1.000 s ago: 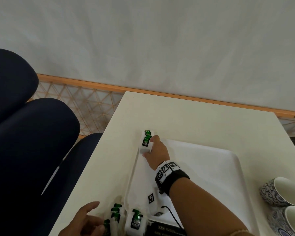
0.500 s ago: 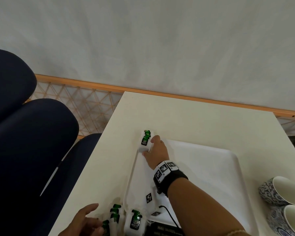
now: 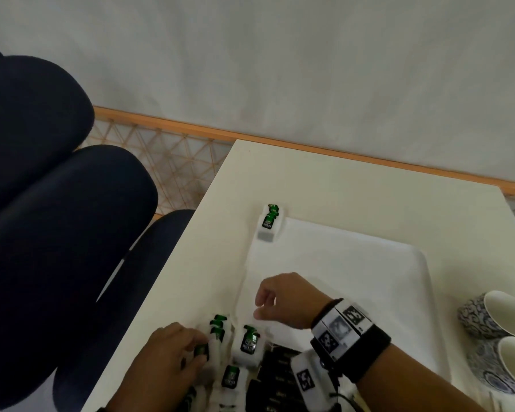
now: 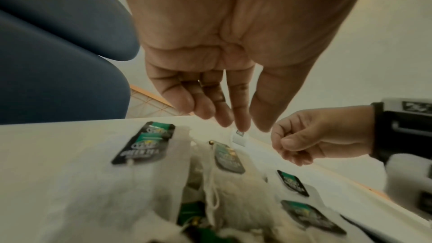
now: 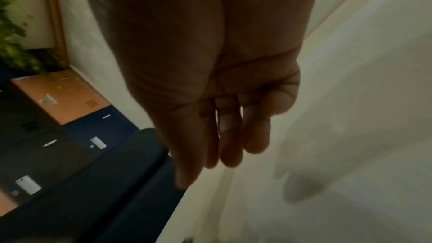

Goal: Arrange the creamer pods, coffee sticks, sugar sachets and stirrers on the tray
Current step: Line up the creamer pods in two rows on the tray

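A white tray (image 3: 369, 278) lies on the cream table. One white sachet with a green and black label (image 3: 267, 226) (image 4: 239, 137) rests on the tray's far left corner, with no hand on it. My right hand (image 3: 262, 304) (image 4: 299, 143) (image 5: 224, 154) hovers over the tray's near left part, fingers loosely curled, holding nothing. Several more such sachets (image 3: 247, 343) (image 4: 140, 145) are heaped at the near left. My left hand (image 3: 197, 349) (image 4: 224, 121) rests on that heap with fingers fairly straight. Black sticks (image 3: 280, 379) lie beside the heap, partly hidden by my right wrist.
Blue-and-white patterned cups (image 3: 488, 313) stand to the right of the tray. Dark blue chairs (image 3: 57, 233) sit just past the table's left edge. A pale wall rises behind the table's far edge.
My right hand let go of the sachet at the tray's far left corner and drew back toward me. My left hand moved right onto the heap of sachets.
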